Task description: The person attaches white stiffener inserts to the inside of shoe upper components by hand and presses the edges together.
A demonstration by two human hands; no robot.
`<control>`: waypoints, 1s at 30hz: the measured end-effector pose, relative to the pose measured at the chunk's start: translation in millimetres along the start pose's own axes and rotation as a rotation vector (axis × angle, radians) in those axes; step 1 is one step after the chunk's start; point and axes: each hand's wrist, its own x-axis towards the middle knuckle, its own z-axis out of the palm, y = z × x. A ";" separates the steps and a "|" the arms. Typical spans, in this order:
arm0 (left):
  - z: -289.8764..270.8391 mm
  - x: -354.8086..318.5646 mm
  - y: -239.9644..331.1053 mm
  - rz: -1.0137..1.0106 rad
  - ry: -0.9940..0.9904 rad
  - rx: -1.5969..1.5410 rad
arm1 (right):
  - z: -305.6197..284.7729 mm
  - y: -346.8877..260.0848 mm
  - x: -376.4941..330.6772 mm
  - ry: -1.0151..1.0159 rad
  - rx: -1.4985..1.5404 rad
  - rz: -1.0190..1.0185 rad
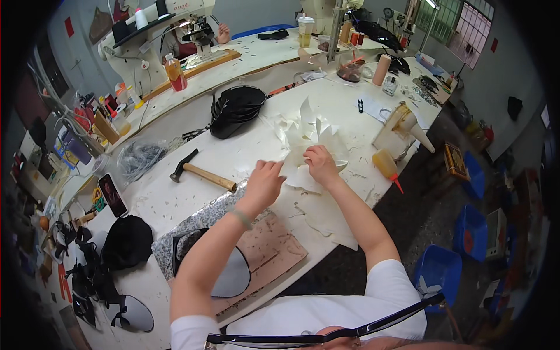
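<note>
Black glasses (262, 339) sit nearest, and right of the hammer (205, 174) white sheets (333, 143) lie under the right grip (319, 163), near the left grip (266, 182); I can't tell if either pinches.

Head camera: worn up high, looking down
Hands (321, 165): near, about the middle
Bench (204, 156): close below
Window (473, 32): far off

A hammer (205, 174) with a wooden handle lies on the white table (163, 201), near a clear plastic bag (140, 158) and a phone (112, 195). Behind, an orange drink bottle (175, 73) stands beside a sewing machine (129, 58); farther right is a lidded cup (305, 33). Blue bins (437, 268) stand at the right.
</note>
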 end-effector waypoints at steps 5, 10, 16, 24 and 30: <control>70.4 48.2 -18.9 -0.297 -0.033 0.018 | 19.7 11.2 -5.9 -0.175 -0.002 0.097; 49.4 31.5 4.4 -0.075 0.031 -0.212 | 14.5 15.5 -5.6 -0.331 -0.042 0.210; -52.8 -44.5 61.5 -0.169 0.243 -0.481 | 17.5 19.6 -6.7 -0.375 -0.032 0.178; -114.2 -167.5 81.6 -0.812 0.460 -0.935 | -51.5 -127.6 -23.1 -0.696 1.125 0.586; -101.2 -222.5 96.4 -0.925 0.534 -0.874 | -61.5 -208.0 -50.0 -1.072 1.104 0.530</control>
